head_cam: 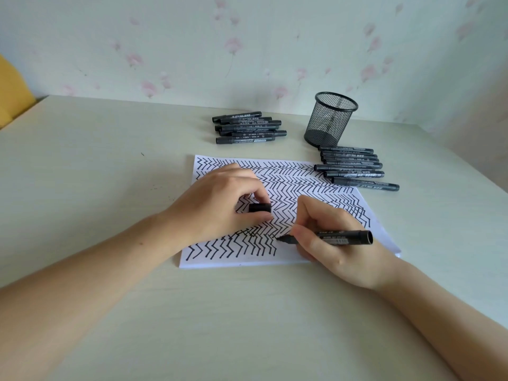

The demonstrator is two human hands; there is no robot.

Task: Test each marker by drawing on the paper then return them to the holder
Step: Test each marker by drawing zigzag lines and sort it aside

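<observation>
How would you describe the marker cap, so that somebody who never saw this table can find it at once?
Start at the paper covered in black zigzag lines on the table. The left hand rests on it and pinches the cap between thumb and fingers. It is a short black cylinder, much shorter than any of the whole markers lying around.

I see a pale cream, matte tabletop with faint wood grain filling my lower view. Behind it stands a wall papered in pale green-white with blurred pink blossoms. A yellow object, partly cut off, sits at the far left edge. Light is soft and even, with faint shadows on the wall.
</observation>
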